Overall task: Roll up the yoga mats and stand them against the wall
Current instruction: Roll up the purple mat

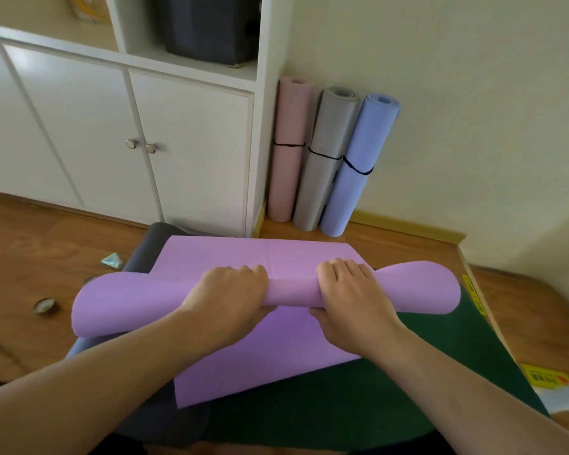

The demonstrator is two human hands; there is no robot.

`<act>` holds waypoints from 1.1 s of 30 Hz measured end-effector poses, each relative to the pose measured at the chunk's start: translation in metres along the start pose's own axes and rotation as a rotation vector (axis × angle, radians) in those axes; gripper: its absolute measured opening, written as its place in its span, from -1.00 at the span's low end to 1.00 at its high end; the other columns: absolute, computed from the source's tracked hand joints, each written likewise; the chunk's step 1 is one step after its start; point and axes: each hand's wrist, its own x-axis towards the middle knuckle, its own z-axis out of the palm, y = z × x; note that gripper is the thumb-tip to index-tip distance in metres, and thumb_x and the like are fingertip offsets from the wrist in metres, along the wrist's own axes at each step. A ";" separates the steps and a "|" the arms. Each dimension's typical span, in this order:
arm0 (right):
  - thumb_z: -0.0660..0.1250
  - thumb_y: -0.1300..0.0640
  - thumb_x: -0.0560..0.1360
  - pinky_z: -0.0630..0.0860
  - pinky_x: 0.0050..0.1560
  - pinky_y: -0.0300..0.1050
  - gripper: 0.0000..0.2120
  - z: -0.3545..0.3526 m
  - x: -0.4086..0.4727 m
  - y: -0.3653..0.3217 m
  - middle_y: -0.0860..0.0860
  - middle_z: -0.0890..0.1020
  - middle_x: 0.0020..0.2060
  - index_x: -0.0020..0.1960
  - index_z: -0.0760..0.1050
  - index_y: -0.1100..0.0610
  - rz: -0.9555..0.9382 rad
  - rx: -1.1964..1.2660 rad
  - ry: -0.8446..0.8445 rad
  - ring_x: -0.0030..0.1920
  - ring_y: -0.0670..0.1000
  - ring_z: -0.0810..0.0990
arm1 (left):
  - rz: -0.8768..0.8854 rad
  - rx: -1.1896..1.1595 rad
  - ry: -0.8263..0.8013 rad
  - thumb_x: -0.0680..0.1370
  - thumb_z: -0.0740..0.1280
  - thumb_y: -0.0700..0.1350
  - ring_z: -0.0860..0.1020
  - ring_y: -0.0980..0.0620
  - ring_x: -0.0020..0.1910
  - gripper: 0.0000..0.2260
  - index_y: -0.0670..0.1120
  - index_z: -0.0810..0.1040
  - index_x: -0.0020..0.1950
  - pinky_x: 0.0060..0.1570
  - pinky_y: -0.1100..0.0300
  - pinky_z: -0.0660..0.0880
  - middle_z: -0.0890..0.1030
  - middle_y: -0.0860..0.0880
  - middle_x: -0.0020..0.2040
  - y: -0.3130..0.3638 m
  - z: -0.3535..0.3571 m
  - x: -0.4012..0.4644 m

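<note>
Fingers of left hand (230, 290) and right hand (349, 290) curl over the purple yoga mat (276, 349) roll; its ends flare loose, so tighten evenly outward while rolling.

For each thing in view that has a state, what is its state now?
Purple mat: partly rolled, gripped by left hand and right hand.
Pink mat, grey mat, blue mat: rolled, banded, leaning on wall.
Green mat: flat.
Cabinet doors: closed.
</note>
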 end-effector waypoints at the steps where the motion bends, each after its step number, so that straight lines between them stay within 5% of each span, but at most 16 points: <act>1: 0.56 -0.10 0.43 0.46 -0.02 0.06 -0.55 -0.001 0.001 -0.002 0.04 0.54 -0.04 0.02 0.35 0.05 -0.007 0.009 -0.005 -0.07 0.13 0.50 | -0.005 0.007 -0.012 0.70 0.15 0.28 0.66 -0.05 0.01 -0.63 -0.01 0.43 0.23 -0.13 0.13 0.41 0.65 0.00 0.12 -0.002 -0.001 -0.002; 8: 0.48 -0.40 0.39 0.46 0.14 0.07 -0.43 -0.008 0.005 -0.005 0.01 0.52 -0.04 0.00 0.36 0.03 0.079 0.017 -0.014 0.02 0.13 0.49 | -0.048 -0.024 -0.121 0.59 0.12 0.48 0.62 -0.05 -0.06 -0.45 -0.01 0.38 0.16 -0.15 0.10 0.42 0.60 0.01 0.04 -0.014 0.006 -0.010; 12: 0.45 -0.41 0.43 0.36 -0.08 0.01 -0.41 -0.007 0.002 -0.013 -0.01 0.55 -0.08 -0.02 0.26 0.02 0.085 0.048 -0.073 -0.11 0.08 0.47 | -0.054 -0.034 -0.109 0.55 -0.03 0.55 0.50 0.03 -0.22 -0.41 0.03 0.30 0.05 -0.18 0.13 0.43 0.53 0.06 -0.10 -0.017 0.005 -0.015; 18: 0.33 -0.43 0.54 0.34 -0.21 0.01 -0.48 -0.013 -0.002 -0.012 -0.04 0.55 -0.15 -0.03 0.26 0.00 0.087 0.061 -0.158 -0.22 0.09 0.44 | -0.023 0.018 -0.135 0.60 0.08 0.48 0.53 0.03 -0.19 -0.45 0.02 0.47 0.15 -0.14 0.15 0.49 0.65 0.04 0.00 -0.018 0.007 -0.018; 25: 0.34 -0.41 0.53 0.32 -0.18 -0.02 -0.54 -0.006 -0.003 -0.009 -0.06 0.62 -0.11 -0.11 0.33 -0.03 0.081 0.038 -0.206 -0.18 0.06 0.45 | 0.024 -0.017 -0.230 0.71 0.15 0.25 0.62 -0.05 -0.05 -0.63 0.01 0.54 0.21 -0.08 0.09 0.49 0.66 -0.01 0.08 -0.010 0.021 -0.016; 30: 0.21 -0.47 0.57 0.30 -0.11 -0.04 -0.53 -0.008 -0.010 -0.007 -0.12 0.44 -0.15 -0.01 0.27 -0.06 0.045 0.256 -0.275 -0.10 0.01 0.45 | 0.037 -0.052 -0.282 0.68 0.11 0.35 0.60 -0.06 -0.02 -0.55 0.00 0.51 0.17 -0.03 0.09 0.48 0.65 -0.03 0.11 -0.016 0.027 -0.010; 33: 0.20 -0.38 0.63 0.28 -0.11 -0.01 -0.56 -0.007 -0.008 -0.004 -0.12 0.40 -0.21 -0.15 0.16 -0.08 0.059 0.238 -0.285 -0.12 0.04 0.45 | 0.032 -0.129 -0.332 0.64 0.10 0.42 0.50 -0.02 -0.10 -0.54 0.03 0.41 0.04 -0.06 0.09 0.42 0.62 -0.01 0.06 -0.016 0.027 -0.008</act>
